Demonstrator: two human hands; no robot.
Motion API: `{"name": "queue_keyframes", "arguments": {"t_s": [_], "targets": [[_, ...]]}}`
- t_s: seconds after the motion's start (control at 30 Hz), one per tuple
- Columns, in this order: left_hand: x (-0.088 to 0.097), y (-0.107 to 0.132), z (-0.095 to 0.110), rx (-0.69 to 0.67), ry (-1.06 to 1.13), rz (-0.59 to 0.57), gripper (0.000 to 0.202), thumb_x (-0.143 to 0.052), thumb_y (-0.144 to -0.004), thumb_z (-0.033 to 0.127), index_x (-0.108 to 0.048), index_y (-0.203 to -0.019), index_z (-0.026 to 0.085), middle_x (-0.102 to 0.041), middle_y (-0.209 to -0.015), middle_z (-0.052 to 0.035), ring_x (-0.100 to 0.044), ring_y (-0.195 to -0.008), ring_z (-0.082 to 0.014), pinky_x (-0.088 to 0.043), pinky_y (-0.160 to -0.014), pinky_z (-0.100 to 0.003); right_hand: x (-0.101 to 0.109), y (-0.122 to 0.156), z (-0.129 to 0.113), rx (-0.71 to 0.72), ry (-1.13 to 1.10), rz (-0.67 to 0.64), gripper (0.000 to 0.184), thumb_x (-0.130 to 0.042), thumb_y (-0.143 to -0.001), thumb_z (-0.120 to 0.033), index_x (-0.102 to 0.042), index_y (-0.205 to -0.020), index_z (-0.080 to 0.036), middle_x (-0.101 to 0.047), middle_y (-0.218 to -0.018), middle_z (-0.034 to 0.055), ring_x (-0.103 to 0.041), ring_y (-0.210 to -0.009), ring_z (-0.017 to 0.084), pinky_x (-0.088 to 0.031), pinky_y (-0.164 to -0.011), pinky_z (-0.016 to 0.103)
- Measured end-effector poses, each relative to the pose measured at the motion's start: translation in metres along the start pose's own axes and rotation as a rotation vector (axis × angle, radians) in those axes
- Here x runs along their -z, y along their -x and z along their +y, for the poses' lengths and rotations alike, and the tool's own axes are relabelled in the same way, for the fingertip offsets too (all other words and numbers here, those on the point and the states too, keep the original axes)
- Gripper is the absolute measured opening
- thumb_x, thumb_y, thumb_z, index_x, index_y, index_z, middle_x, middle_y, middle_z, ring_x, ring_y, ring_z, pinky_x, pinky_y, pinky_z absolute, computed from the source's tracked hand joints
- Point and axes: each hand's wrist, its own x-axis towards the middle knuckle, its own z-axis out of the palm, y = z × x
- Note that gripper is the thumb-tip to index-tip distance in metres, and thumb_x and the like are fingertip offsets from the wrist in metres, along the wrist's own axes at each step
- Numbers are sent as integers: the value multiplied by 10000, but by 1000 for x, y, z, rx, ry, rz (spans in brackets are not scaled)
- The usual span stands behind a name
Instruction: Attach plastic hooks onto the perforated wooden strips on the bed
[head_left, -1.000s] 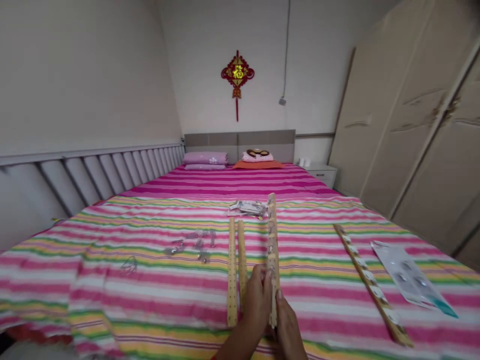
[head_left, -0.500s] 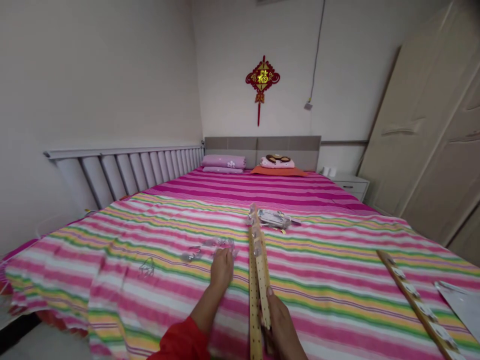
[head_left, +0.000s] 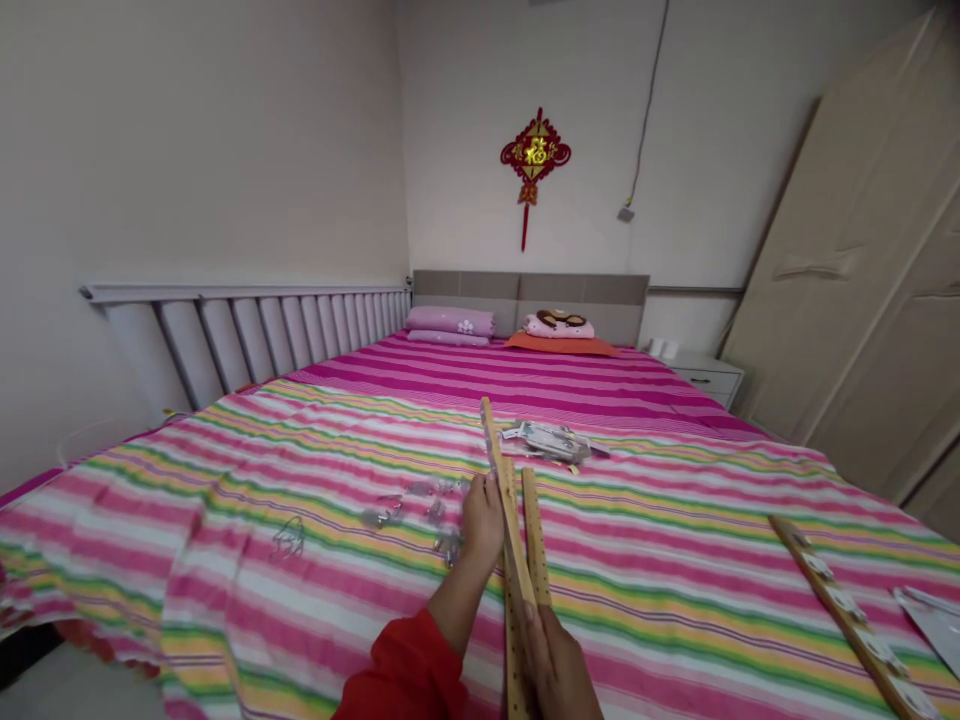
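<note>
My right hand (head_left: 559,665) grips the near end of a pale wooden strip with holes (head_left: 504,490), which tilts up and away over the striped bedspread (head_left: 315,470). Against the left side of that strip, about halfway along it, my left hand (head_left: 481,518) is closed in a pinch. What it holds is too small to make out. Two more wooden strips (head_left: 535,535) lie side by side on the bedspread under the raised one. A scatter of small clear clips (head_left: 409,503) lies just left of my left hand.
A clear packet of hardware (head_left: 551,440) lies beyond the strips. At the right are another strip with white pieces (head_left: 847,608) and a plastic bag (head_left: 937,622). A thin wire piece (head_left: 289,538) lies left. Pillows (head_left: 450,322), nightstand (head_left: 709,375), wardrobe (head_left: 862,300).
My left hand went out to the clear clips and has come back, closed, against the strip. My right hand has kept its hold and tilted the strip leftward. The view turned left.
</note>
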Motion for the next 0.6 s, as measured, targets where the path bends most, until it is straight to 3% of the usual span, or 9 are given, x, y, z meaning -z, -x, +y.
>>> {"name": "queue_keyframes", "arguments": {"t_s": [0.17, 0.33, 0.47, 0.53, 0.6], "targets": [[21, -8, -17, -67, 21, -6, 333, -302, -878, 393, -465, -646, 219, -509, -606, 3, -503, -619, -167, -386, -611, -278, -2, 1, 3, -54, -114, 28, 580, -484, -747, -690, -692, -914, -176, -721, -913, 99, -626, -942, 252, -484, -815, 288], [71, -15, -47, -65, -39, 12, 362, -295, -880, 412, -494, -652, 214, -487, -574, 15, -483, -583, -160, -397, -592, -277, 1, 2, 1, -215, -257, -55, 550, -572, -707, -648, -717, -977, -191, -701, -1080, 80, -600, -1050, 258, -483, -879, 296], [107, -23, -75, -170, -206, 16, 260, -423, -820, 345, -636, -849, 198, -626, -811, -58, -567, -827, -218, -445, -782, -358, 3, 3, 12, -266, -243, -6, 556, -613, -684, -624, -715, -1009, -184, -685, -1126, 88, -576, -1103, 276, -489, -895, 330], [112, -29, -79, -165, -230, 69, 282, -431, -812, 337, -643, -926, 190, -638, -926, -89, -562, -937, -241, -431, -858, -397, -1, 5, 20, -238, -190, 16, 553, -611, -681, -636, -718, -992, -192, -686, -1121, 87, -563, -1117, 278, -469, -923, 333], [107, -37, -73, -107, -174, 105, 323, -398, -840, 386, -627, -943, 183, -639, -922, -91, -573, -922, -234, -446, -834, -386, -6, 9, 25, -165, -147, 38, 539, -602, -676, -657, -721, -943, -204, -712, -1032, 86, -593, -1051, 270, -480, -886, 313]]}}
